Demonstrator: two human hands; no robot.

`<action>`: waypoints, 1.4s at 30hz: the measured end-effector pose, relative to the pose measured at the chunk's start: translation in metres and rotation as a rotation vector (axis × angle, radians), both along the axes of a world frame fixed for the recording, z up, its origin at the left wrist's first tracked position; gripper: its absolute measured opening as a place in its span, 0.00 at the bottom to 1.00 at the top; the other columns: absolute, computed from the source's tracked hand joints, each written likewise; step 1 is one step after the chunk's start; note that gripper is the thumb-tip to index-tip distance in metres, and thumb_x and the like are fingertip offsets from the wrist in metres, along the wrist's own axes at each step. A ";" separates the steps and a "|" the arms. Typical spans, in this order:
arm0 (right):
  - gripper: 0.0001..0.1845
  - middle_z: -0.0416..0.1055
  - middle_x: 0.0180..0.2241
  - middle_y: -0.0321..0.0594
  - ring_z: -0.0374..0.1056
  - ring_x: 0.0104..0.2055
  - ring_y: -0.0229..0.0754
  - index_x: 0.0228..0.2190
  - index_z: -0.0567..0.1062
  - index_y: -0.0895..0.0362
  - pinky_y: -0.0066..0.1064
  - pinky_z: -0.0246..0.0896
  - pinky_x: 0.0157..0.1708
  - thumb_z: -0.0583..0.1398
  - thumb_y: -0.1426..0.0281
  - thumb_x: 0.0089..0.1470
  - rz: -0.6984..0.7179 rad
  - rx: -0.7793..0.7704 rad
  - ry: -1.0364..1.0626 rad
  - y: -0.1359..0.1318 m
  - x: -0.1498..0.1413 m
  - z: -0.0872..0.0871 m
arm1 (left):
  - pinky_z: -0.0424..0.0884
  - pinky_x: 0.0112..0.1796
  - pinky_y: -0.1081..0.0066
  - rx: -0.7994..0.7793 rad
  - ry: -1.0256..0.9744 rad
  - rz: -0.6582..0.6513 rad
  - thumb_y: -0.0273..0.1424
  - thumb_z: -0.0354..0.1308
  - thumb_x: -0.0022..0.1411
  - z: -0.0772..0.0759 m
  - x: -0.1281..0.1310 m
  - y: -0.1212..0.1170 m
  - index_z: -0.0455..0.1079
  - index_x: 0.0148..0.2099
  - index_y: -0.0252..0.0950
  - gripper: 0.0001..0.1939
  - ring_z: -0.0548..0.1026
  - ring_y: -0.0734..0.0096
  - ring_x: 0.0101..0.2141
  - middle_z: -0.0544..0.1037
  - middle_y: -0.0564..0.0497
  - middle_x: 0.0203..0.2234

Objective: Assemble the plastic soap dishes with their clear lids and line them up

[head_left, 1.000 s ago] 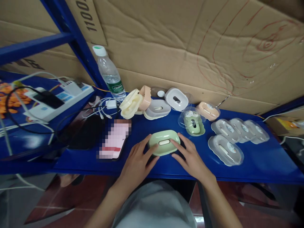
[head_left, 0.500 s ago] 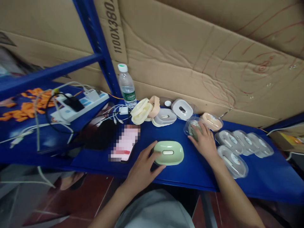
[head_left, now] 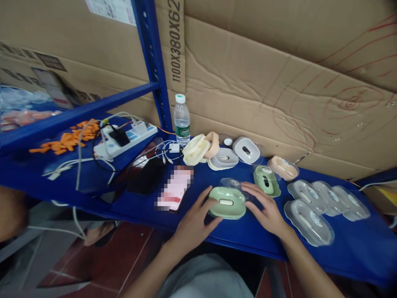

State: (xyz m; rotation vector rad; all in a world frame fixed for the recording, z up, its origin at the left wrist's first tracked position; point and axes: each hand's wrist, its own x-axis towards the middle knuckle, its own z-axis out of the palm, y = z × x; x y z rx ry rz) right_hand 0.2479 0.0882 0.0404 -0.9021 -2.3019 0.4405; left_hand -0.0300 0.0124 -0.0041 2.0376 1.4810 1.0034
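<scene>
Your left hand (head_left: 194, 219) rests with fingers spread at the left end of the pale green oval dish (head_left: 231, 212), on the blue tabletop (head_left: 245, 238) before you. Your right hand (head_left: 268, 209) has parted fingers by the clear plastic cover (head_left: 228, 182) behind the dish; whether they grip it, you cannot tell.

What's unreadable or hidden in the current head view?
All head view:
- Phone screen: pixelated.
- Green dish underside: hidden by the dish itself.
- Right hand grip on clear lid: blur and transparency obscure contact.
- Sticker print: too small, blurred.
- Cardboard lettering: end cut off by top edge.
- Black item: too dark to identify.
</scene>
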 end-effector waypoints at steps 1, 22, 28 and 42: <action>0.24 0.72 0.65 0.47 0.69 0.68 0.52 0.65 0.71 0.47 0.51 0.69 0.66 0.60 0.66 0.71 0.003 -0.040 0.038 -0.002 0.000 -0.002 | 0.75 0.62 0.58 0.005 -0.007 0.004 0.31 0.66 0.69 -0.001 0.000 0.001 0.69 0.62 0.45 0.22 0.69 0.57 0.69 0.62 0.44 0.74; 0.28 0.72 0.65 0.49 0.67 0.68 0.52 0.69 0.63 0.49 0.54 0.63 0.65 0.55 0.72 0.72 -0.083 0.316 -0.237 0.022 0.025 -0.018 | 0.78 0.59 0.48 0.197 0.287 -0.003 0.36 0.66 0.70 0.006 -0.004 -0.010 0.74 0.56 0.41 0.15 0.73 0.45 0.65 0.66 0.38 0.70; 0.25 0.72 0.65 0.49 0.67 0.67 0.53 0.67 0.66 0.50 0.53 0.59 0.65 0.52 0.73 0.72 -0.156 0.348 -0.248 0.017 0.032 -0.020 | 0.77 0.60 0.50 0.249 0.301 0.084 0.33 0.61 0.73 0.006 -0.010 -0.004 0.71 0.57 0.38 0.13 0.73 0.48 0.64 0.69 0.36 0.66; 0.21 0.76 0.57 0.50 0.69 0.63 0.55 0.57 0.76 0.57 0.51 0.64 0.62 0.53 0.77 0.67 -0.095 0.370 -0.400 0.011 0.024 -0.028 | 0.76 0.60 0.51 0.297 0.201 0.207 0.36 0.68 0.67 -0.006 -0.007 -0.012 0.69 0.47 0.40 0.13 0.73 0.49 0.63 0.71 0.39 0.63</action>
